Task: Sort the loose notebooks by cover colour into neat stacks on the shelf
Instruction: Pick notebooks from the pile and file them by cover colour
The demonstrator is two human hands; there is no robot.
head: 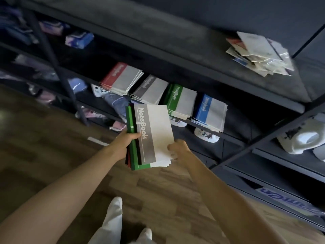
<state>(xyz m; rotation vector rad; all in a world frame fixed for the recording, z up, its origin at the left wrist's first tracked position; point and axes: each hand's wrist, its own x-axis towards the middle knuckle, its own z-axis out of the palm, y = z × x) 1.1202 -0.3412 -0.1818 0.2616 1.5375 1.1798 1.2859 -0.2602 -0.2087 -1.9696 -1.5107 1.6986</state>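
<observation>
Paper covers on the bundle of notebooks (pixel 149 136), smooth and matt, the grey band on top catching a faint sheen. Same smooth paper on the red stack (pixel 123 78), grey stack (pixel 149 89), green stack (pixel 181 101) and blue stack (pixel 210 111). The shelf (pixel 175 37) is dark, dull and softly mottled; cloth or board, can't tell. Up top, a pile of packets (pixel 260 53) in clear glossy plastic. The floor (pixel 167 191) is wood-grain planks with a low sheen. White cloth trouser legs (pixel 114 217) below.
</observation>
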